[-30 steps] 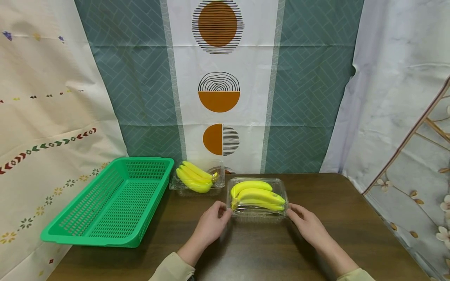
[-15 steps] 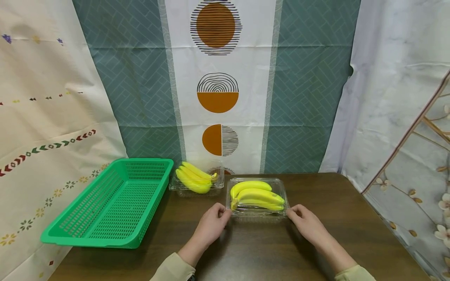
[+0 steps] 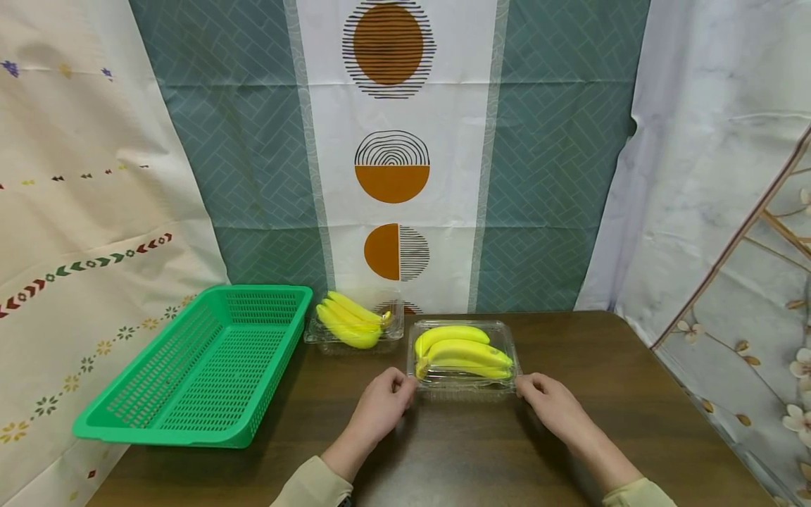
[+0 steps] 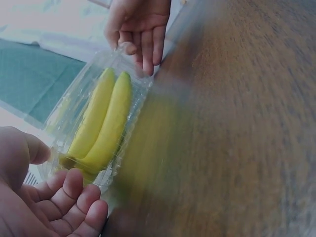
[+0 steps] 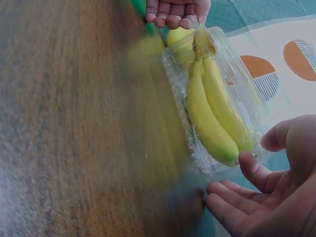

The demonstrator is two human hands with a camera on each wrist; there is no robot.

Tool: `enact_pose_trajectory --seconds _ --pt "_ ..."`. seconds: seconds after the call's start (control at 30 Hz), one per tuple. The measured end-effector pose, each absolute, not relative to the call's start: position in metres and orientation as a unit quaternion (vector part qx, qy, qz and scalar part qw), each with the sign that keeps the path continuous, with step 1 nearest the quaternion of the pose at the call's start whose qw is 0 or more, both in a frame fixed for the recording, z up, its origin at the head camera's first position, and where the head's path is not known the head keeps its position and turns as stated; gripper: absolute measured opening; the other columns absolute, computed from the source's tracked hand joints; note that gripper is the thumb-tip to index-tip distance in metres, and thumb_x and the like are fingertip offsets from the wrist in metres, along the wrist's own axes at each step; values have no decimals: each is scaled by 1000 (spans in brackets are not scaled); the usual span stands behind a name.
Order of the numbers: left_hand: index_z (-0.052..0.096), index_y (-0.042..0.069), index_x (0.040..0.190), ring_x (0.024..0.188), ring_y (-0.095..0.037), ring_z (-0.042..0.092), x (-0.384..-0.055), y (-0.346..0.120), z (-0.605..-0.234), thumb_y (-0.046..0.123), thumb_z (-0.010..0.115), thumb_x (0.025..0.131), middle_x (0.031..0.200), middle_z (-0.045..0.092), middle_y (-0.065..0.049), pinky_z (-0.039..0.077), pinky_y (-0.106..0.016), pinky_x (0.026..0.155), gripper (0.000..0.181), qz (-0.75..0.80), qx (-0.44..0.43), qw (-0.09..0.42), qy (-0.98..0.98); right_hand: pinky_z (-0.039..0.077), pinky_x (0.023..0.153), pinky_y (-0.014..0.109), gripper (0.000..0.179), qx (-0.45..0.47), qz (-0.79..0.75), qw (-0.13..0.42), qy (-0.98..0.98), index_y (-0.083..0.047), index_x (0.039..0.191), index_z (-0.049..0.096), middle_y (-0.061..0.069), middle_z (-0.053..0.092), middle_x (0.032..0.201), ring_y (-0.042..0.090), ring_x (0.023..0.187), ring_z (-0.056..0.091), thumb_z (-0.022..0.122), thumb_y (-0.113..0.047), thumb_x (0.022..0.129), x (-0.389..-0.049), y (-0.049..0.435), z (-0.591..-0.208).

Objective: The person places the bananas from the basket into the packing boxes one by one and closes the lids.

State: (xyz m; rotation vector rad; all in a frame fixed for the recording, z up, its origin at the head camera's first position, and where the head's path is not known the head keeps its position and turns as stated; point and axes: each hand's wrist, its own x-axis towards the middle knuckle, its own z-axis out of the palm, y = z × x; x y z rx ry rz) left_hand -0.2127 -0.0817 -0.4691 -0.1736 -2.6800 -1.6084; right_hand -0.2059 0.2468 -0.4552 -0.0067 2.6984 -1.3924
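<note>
A lidded clear plastic clamshell container [image 3: 465, 386] with yellow bananas [image 3: 469, 352] inside sits mid-table in the head view. At its near left corner my left hand [image 3: 383, 401] pinches the rim between thumb and fingers. My right hand [image 3: 551, 403] does the same at the near right corner. The left wrist view has the left thumb [image 4: 38, 149] on the container's edge, the other fingers curled below. In the right wrist view, the right thumb [image 5: 276, 136] and index finger [image 5: 256, 173] meet at the corner, while the remaining fingers stretch out loosely.
Behind and to the left stands a second clear container [image 3: 394, 331] holding bananas [image 3: 350, 324]. A green perforated basket [image 3: 237, 429] takes up the table's left side. Patterned cloths [image 3: 564, 176] hang along the back and both sides of the brown wooden table [image 3: 456, 458].
The right hand has shifted very slightly toward me at its corner. The container and the left hand hold their places; the view itself has drifted a little.
</note>
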Motion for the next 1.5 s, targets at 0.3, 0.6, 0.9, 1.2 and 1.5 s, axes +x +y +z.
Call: enact_pose_trajectory --seconds 0.3,0.6,0.9,1.2,1.5 --pt "63 10 89 65 -19 54 -212 -82 -471 32 65 111 74 63 -1 46 -36 61 30 -537 -51 -1 -842 49 88 41 37 1 -465 49 884 -7 115 71 7 69 126 23 106 58 54 -39 116 -206 245 -457" --pt "63 8 88 66 -17 57 -213 -81 -470 28 66 110 72 63 -2 48 -34 61 30 -565 -41 -13 -824 47 87 41 37 6 -466 42 884 -7 100 65 5 69 124 23 110 58 55 -39 116 -205 244 -458" --pt "62 9 85 63 -16 55 -215 -79 -473 24 66 110 69 61 -1 47 -33 60 29 -580 -35 -16 -814 42 81 41 32 12 -472 45 881 -7 99 63 4 63 109 23 99 54 54 -33 115 -205 242 -458" --pt "62 9 85 63 -17 55 -214 -79 -473 24 66 109 69 61 -1 46 -33 60 29 -587 -33 -19 -808 39 79 43 31 18 -481 53 875 -8 95 56 5 58 105 23 98 52 54 -32 114 -205 242 -458" --pt "62 9 84 62 -17 54 -215 -80 -474 23 66 109 69 60 -1 46 -33 60 29 -587 -37 -15 -809 39 80 43 31 13 -480 51 875 -8 94 56 9 65 119 27 107 56 54 -31 114 -205 241 -458"
